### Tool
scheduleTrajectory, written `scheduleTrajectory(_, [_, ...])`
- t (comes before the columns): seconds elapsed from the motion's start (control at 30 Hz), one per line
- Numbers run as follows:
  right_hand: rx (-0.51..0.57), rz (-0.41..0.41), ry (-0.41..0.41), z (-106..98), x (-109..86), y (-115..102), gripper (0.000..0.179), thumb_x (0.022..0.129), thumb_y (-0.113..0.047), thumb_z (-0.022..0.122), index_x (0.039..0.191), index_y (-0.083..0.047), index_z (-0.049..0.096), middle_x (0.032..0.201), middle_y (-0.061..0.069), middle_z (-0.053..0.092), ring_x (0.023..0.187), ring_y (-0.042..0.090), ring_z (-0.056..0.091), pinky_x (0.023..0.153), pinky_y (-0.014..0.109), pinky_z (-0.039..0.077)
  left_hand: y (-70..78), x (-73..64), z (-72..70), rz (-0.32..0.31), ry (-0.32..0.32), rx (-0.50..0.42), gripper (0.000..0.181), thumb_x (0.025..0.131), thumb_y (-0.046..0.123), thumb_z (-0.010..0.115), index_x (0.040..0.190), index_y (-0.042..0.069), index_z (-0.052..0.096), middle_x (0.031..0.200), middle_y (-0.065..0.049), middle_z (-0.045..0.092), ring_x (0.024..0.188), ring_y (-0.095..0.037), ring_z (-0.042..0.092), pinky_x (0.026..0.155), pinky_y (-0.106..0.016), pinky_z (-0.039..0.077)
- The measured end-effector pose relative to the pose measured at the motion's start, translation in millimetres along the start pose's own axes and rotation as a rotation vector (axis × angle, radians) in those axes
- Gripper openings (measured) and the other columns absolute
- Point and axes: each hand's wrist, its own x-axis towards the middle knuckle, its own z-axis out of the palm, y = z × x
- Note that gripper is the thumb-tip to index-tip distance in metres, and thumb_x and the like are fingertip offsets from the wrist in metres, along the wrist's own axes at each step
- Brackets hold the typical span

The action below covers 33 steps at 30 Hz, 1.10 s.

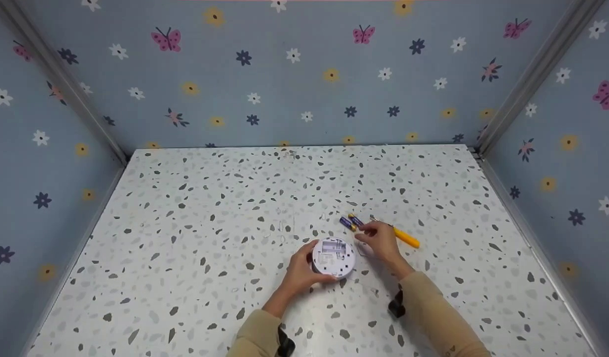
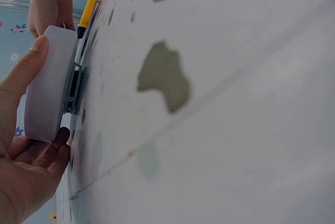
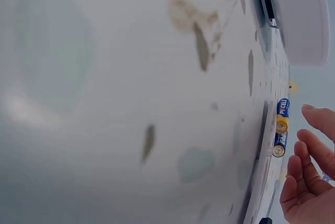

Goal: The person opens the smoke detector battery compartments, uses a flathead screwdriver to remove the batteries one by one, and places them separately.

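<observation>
My left hand [image 1: 303, 267] grips a round white device [image 1: 329, 267], much like a smoke alarm, thumb and fingers on opposite sides of its rim. Its uncovered battery compartment [image 1: 333, 246] faces up, with metal contacts inside. Dark slotted parts [image 2: 73, 88] show on the side toward the table. My right hand [image 1: 381, 241] hovers beside two blue-and-gold batteries [image 1: 347, 224], fingers loosely bent and apart from them. The right wrist view shows the batteries [image 3: 281, 114] lying close to the fingertips, with a gap between thumb and fingers.
A screwdriver with a yellow handle [image 1: 406, 238] lies just right of the right hand. Beside the batteries is a thin white piece [image 3: 266, 156]. The speckled white table [image 1: 210, 208] is bordered by blue patterned walls [image 1: 294, 74] at the back and both sides.
</observation>
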Motion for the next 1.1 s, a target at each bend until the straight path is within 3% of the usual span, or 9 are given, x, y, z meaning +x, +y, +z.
scheduleTrajectory(0.43, [-0.103, -0.017, -0.089, -15, -13.5, 6, 0.040, 0.070, -0.020, 0.075, 0.106, -0.009, 0.062, 0.106, 0.006, 0.054, 0.095, 0.022, 0.047, 0.086, 0.037, 0.041, 0.0, 0.7, 0.0, -0.024, -0.004, 0.027, 0.100, 0.050, 0.030, 0.085, 0.132, -0.002, 0.036, 0.126, -0.014, 0.046, 0.113, -0.023, 0.045, 0.098, -0.032, 0.034])
scheduleTrajectory(0.6, [-0.148, -0.074, -0.121, -19, -16.8, 13, 0.047, 0.068, -0.022, 0.077, 0.109, -0.007, 0.060, 0.111, 0.009, 0.053, 0.100, 0.024, 0.047, 0.090, 0.041, 0.040, -0.9, 1.1, 1.0, -0.012, 0.001, 0.050, 0.101, 0.049, 0.032, 0.085, 0.131, -0.003, 0.036, 0.127, -0.015, 0.045, 0.115, -0.024, 0.043, 0.099, -0.033, 0.033])
scheduleTrajectory(0.9, [-0.194, -0.119, -0.171, -24, -20.8, 24, 0.061, 0.064, -0.026, 0.079, 0.117, -0.006, 0.055, 0.123, 0.013, 0.047, 0.115, 0.028, 0.040, 0.100, 0.045, 0.029, -1.9, 0.3, 0.9, 0.007, 0.005, 0.025, 0.099, 0.051, 0.030, 0.085, 0.131, -0.003, 0.037, 0.124, -0.014, 0.047, 0.111, -0.023, 0.047, 0.096, -0.032, 0.037])
scheduleTrajectory(1.1, [-0.211, -0.096, -0.215, -26, -22.4, 25, 0.070, 0.062, -0.025, 0.080, 0.123, -0.008, 0.050, 0.132, 0.014, 0.040, 0.122, 0.030, 0.033, 0.102, 0.047, 0.023, -2.1, 0.1, 1.7, -0.002, 0.006, 0.021, 0.098, 0.052, 0.030, 0.085, 0.130, -0.003, 0.037, 0.124, -0.013, 0.047, 0.112, -0.022, 0.047, 0.097, -0.031, 0.036])
